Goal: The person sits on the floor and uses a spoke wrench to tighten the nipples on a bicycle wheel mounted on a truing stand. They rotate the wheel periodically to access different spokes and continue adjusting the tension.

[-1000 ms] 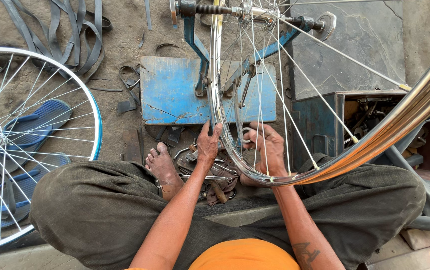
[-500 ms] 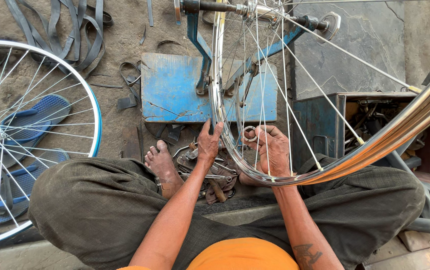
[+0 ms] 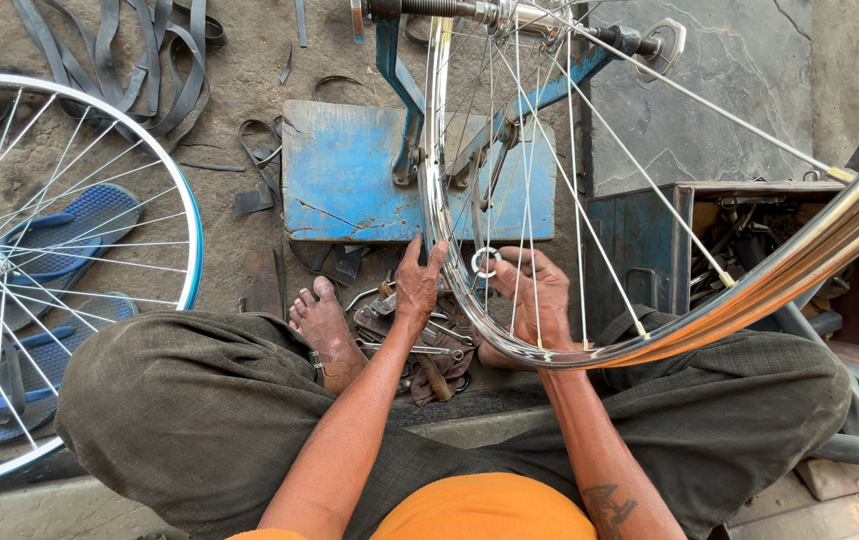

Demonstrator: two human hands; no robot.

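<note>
From the head camera, we saw the chrome bicycle wheel (image 3: pixel 470 240) standing upright in a blue truing stand (image 3: pixel 350 180) on the ground, between the seated person's knees. The left hand (image 3: pixel 418 285) gripped the rim's near edge, fingers curled over it. The right hand (image 3: pixel 540 295), reaching through the spokes, pinched a small round spoke wrench (image 3: pixel 486 262). Loose tools (image 3: pixel 420 345) lay beneath, and another wheel (image 3: pixel 40 270) lay well apart at left.

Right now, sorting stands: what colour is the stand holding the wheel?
Blue, worn and scratched: the stand, head view.
</note>
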